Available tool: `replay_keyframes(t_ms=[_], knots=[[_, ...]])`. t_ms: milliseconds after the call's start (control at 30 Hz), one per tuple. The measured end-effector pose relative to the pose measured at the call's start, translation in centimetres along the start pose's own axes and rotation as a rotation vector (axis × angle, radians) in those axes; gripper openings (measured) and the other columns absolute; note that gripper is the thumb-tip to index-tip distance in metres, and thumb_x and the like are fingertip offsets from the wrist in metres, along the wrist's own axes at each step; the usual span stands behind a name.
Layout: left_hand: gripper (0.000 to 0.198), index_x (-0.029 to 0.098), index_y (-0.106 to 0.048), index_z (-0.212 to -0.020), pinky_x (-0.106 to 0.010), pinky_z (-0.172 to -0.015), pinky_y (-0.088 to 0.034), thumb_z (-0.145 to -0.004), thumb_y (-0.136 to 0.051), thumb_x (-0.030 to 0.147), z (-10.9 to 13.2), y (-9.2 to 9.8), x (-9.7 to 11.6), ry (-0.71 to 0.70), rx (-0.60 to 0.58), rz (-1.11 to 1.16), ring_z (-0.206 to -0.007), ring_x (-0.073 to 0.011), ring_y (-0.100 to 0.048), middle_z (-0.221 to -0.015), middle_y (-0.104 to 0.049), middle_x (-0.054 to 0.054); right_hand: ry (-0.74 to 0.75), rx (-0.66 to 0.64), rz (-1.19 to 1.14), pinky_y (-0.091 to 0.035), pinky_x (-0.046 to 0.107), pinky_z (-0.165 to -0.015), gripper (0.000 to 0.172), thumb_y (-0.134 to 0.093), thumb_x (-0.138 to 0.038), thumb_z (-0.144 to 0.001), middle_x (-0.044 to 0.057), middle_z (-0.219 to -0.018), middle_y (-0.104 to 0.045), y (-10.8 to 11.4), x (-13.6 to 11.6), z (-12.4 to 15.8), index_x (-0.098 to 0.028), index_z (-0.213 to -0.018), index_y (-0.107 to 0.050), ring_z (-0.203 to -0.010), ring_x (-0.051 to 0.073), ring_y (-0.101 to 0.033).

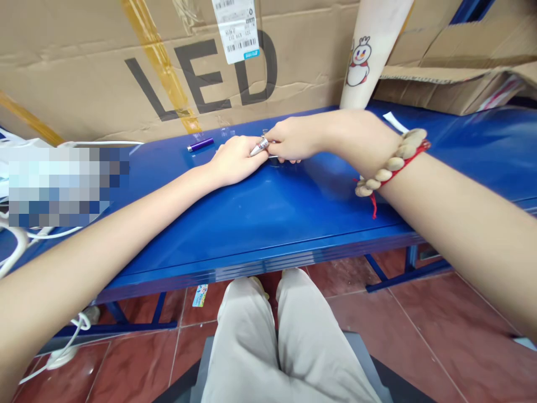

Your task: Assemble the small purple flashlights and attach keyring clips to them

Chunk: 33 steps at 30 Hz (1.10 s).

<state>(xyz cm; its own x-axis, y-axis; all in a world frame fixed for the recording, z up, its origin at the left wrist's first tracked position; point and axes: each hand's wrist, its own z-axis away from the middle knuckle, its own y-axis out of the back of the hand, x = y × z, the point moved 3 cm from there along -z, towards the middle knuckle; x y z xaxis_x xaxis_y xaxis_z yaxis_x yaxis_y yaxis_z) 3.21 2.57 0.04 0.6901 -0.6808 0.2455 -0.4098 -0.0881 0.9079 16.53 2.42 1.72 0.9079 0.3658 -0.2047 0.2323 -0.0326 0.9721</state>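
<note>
My left hand (237,159) and my right hand (296,137) meet above the blue table, both with closed fingers. Between them is a slim silver-white pen-like tube (259,146) with a tapered end and small dark lettering. Fingers of both hands close around it, and its far end is hidden by the right hand. A thin light sliver shows just under the right fingertips, too small to name. Left of my left hand, a short purple tube (200,145) with a silver end lies on the table. A beaded bracelet (394,163) with red cord circles my right wrist.
Behind the blue table (251,224) stands a big cardboard box (92,67) marked LED. A tall cup (363,61) with a snowman print is at the back right, beside an opened carton (444,89). White cables (19,240) and a blurred-out object fill the left end.
</note>
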Motion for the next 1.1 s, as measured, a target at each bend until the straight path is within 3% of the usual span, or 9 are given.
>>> replay_keyframes(t_ms=[33,100,300,633,1100], knots=[[0.024,0.017,-0.063,-0.081,-0.029,-0.074,-0.043,-0.081,-0.042,0.028,0.0,0.0,-0.1,0.007,0.004,0.010,-0.083,-0.0207,-0.058,-0.081,-0.067,-0.003,0.035,-0.089,0.081,-0.045,0.028,-0.073,0.026,-0.045,-0.022,-0.089,0.005,-0.074,-0.069,0.4,-0.7,0.5,-0.014,-0.075,-0.065,-0.077,0.017,-0.065],[0.024,0.017,-0.063,-0.079,-0.028,-0.072,-0.043,-0.080,-0.041,0.028,0.0,0.0,-0.2,0.022,0.008,0.036,-0.081,-0.0199,-0.058,-0.080,-0.067,-0.002,0.084,-0.146,0.139,-0.046,0.029,-0.073,0.022,-0.044,-0.021,-0.089,0.007,-0.086,-0.070,0.9,-1.5,1.2,-0.015,-0.088,-0.065,-0.081,0.020,-0.065],[0.022,0.017,-0.059,-0.069,-0.027,-0.065,-0.042,-0.076,-0.040,0.027,-0.1,0.4,-0.4,0.078,0.015,0.108,-0.072,-0.0185,-0.057,-0.070,-0.065,-0.002,0.214,-0.077,0.067,-0.042,0.027,-0.082,0.028,-0.039,-0.022,-0.093,0.008,-0.105,-0.068,0.8,-1.4,0.6,-0.017,-0.098,-0.065,-0.097,0.018,-0.062],[0.028,0.016,-0.052,-0.067,-0.022,-0.048,-0.033,-0.086,-0.042,0.033,0.3,0.5,-0.6,0.255,0.001,0.513,-0.043,-0.0085,-0.040,-0.049,-0.047,0.004,0.347,0.075,-0.110,-0.037,0.022,-0.071,0.030,-0.033,-0.018,-0.095,0.006,-0.082,-0.064,0.0,-0.8,-0.4,-0.013,-0.081,-0.059,-0.071,0.011,-0.052],[0.031,0.015,-0.052,-0.068,-0.020,-0.044,-0.031,-0.089,-0.043,0.036,0.7,0.7,-0.8,0.306,0.051,0.661,-0.039,-0.0067,-0.038,-0.046,-0.044,0.006,0.337,0.084,-0.206,-0.037,0.023,-0.069,0.031,-0.030,-0.022,-0.095,0.003,-0.078,-0.061,-0.2,-0.5,-0.5,-0.015,-0.081,-0.057,-0.069,0.012,-0.050]])
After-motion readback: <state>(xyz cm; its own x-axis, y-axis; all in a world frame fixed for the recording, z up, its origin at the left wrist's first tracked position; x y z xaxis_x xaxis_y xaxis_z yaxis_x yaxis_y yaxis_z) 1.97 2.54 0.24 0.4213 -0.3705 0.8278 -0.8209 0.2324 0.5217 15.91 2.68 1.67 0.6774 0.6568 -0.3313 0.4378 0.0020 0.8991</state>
